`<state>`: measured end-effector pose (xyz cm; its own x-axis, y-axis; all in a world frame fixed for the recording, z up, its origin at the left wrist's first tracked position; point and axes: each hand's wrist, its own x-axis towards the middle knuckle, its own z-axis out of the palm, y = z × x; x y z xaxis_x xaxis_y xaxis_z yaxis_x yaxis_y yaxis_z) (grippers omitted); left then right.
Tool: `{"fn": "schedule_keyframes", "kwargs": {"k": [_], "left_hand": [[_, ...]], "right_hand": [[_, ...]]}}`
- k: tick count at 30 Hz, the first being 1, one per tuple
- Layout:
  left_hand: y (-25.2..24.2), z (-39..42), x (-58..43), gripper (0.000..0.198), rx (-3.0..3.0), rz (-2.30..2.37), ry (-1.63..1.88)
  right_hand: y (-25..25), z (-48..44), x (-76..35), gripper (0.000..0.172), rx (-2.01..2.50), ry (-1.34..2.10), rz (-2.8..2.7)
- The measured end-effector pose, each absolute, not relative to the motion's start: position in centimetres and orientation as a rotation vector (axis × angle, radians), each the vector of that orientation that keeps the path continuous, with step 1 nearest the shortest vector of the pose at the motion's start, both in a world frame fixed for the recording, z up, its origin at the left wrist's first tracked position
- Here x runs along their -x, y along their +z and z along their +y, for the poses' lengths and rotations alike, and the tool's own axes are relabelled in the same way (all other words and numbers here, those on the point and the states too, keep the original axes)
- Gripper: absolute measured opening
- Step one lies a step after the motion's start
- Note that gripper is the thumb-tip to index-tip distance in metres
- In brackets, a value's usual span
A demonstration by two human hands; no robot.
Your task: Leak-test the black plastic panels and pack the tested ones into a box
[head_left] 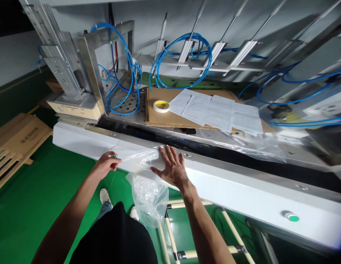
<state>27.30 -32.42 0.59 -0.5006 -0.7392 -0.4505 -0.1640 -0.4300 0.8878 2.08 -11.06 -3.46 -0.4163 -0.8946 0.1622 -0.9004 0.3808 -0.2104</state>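
Note:
A long white panel (225, 187) runs across the front of the machine, with clear plastic film (148, 156) along its left part. My right hand (173, 167) lies spread on the film and panel, fingers apart. To its left, my left hand (106, 164) is closed by the panel's face, beside a green button (114, 156); its fingers seem pinched on the film's edge, but what they hold is too fine to make out. Crumpled clear plastic (150, 198) hangs below the panel between my hands.
Behind the panel, cardboard (159, 118) bears a tape roll (161, 106) and paper sheets (217, 112). Blue hoses (158, 69) coil near metal cylinders (185, 51). Below stands a pipe frame (172, 234). Another green button (293, 217) is at right, a pallet (5, 165) at left.

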Motion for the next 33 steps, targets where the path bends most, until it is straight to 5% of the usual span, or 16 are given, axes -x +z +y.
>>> {"fn": "schedule_keyframes", "kwargs": {"k": [7,15,23,27,33], "left_hand": [[-0.3,-32.3,-28.1,0.051,-1.279,-1.561,-1.829],[1.2,-31.9,-27.9,0.043,-1.136,-1.984,-1.003],[1.0,-30.3,-19.3,0.057,-0.475,-2.753,-0.605],[-0.3,-30.4,-19.6,0.061,-0.444,-2.909,-0.403],[-0.3,-30.5,-20.2,0.07,-0.451,-3.003,-0.201]], "right_hand": [[-2.7,-11.0,-2.0,0.122,-1.757,0.452,-2.665],[-3.6,-11.2,-2.6,0.129,-1.688,0.493,-2.627],[-2.9,-9.9,-3.0,0.114,-1.653,0.663,-2.539],[-3.2,-7.4,-8.0,0.086,-1.285,1.125,-2.453],[-5.3,-9.2,-16.4,0.062,0.166,2.326,-2.659]]}}
